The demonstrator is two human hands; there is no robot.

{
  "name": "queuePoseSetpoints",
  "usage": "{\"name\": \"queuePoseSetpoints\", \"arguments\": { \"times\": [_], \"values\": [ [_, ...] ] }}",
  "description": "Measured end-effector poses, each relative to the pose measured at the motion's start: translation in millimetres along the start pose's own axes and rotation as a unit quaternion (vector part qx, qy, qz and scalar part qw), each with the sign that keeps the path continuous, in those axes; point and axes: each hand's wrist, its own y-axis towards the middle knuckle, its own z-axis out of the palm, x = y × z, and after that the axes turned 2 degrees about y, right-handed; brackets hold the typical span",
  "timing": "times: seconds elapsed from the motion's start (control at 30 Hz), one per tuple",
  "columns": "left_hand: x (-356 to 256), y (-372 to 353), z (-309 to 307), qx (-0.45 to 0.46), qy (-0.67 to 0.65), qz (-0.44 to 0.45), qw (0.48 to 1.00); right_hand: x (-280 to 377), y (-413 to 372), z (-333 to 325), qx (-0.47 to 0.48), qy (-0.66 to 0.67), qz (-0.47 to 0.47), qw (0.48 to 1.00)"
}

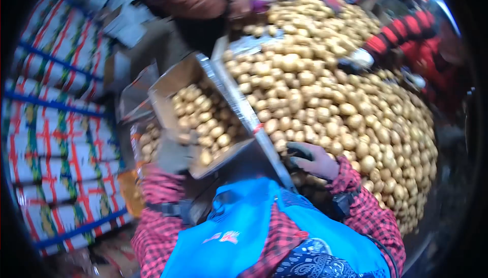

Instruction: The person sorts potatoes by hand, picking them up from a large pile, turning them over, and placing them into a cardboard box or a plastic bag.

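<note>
My left hand [174, 153], in a grey glove, is at the near left corner of an open cardboard box [165, 87] partly filled with potatoes [203, 118]. Motion blur hides whether its fingers grip the box wall. On the near edge of a large potato heap [325, 105] rests my right hand [315, 161], gloved with dark fingertips. Its fingers and thumb are apart, and I see nothing held between them. Between the box and the heap runs a shiny metal edge [249, 115].
Stacked printed cartons [61, 146] with blue straps stand at the left. Another container of potatoes [148, 143] sits left of the box. Across the heap, a co-worker's gloved hand [361, 59] touches potatoes; other people reach in at the far side.
</note>
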Motion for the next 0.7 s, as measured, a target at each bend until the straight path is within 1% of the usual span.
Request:
{"name": "queuePoseSetpoints", "arguments": {
  "times": [0.03,0.07,0.1,0.13,0.17,0.2,0.27,0.3,0.33,0.37,0.4,0.43,0.47,0.5,0.53,0.6,0.67,0.7],
  "values": [
    [-18,-3,33,0.053,0.356,0.035,0.932,1,-5,-6,-0.008,-0.046,-0.019,0.999],
    [-37,-6,65,0.086,0.561,0.093,0.818,5,-11,-11,-0.016,-0.092,-0.033,0.995],
    [-46,-12,84,0.056,0.544,0.210,0.810,8,-22,-13,-0.055,-0.091,-0.022,0.994],
    [-55,-19,103,0.017,0.531,0.331,0.780,12,-28,-15,-0.078,-0.057,0.000,0.995],
    [-63,-26,122,-0.031,0.520,0.438,0.733,15,-35,-20,-0.097,-0.021,0.016,0.995],
    [-56,-14,128,-0.083,0.459,0.528,0.710,14,-44,-27,-0.120,-0.020,0.016,0.992],
    [-2,21,101,-0.156,0.503,0.502,0.687,15,-58,-35,-0.222,-0.147,-0.024,0.964],
    [-36,26,73,-0.106,0.636,0.438,0.626,19,-66,-41,-0.266,-0.175,-0.030,0.948],
    [-69,31,46,-0.051,0.750,0.365,0.549,19,-71,-49,-0.308,-0.274,-0.043,0.910],
    [-49,58,41,-0.159,0.797,0.313,0.491,14,-72,-59,-0.310,-0.308,-0.067,0.897],
    [-12,84,23,-0.172,0.847,0.281,0.417,10,-72,-69,-0.310,-0.343,-0.091,0.882],
    [24,110,4,-0.181,0.889,0.249,0.337,8,-70,-74,-0.315,-0.346,-0.093,0.879],
    [56,125,-14,-0.102,0.934,0.235,0.247,15,-63,-74,-0.279,-0.442,-0.054,0.851],
    [69,141,-32,-0.055,0.960,0.207,0.178,20,-54,-75,-0.237,-0.532,-0.015,0.813],
    [76,157,-50,-0.008,0.978,0.179,0.106,23,-42,-78,-0.238,-0.532,-0.015,0.813],
    [97,186,-75,0.164,0.962,0.196,-0.097,24,-10,-88,-0.172,-0.544,0.046,0.820],
    [129,204,-79,0.139,0.978,0.093,-0.126,-2,26,-115,-0.173,-0.516,0.050,0.837],
    [123,205,-93,0.144,0.965,0.135,-0.170,-4,43,-121,-0.180,-0.493,0.087,0.847]
  ]
}}
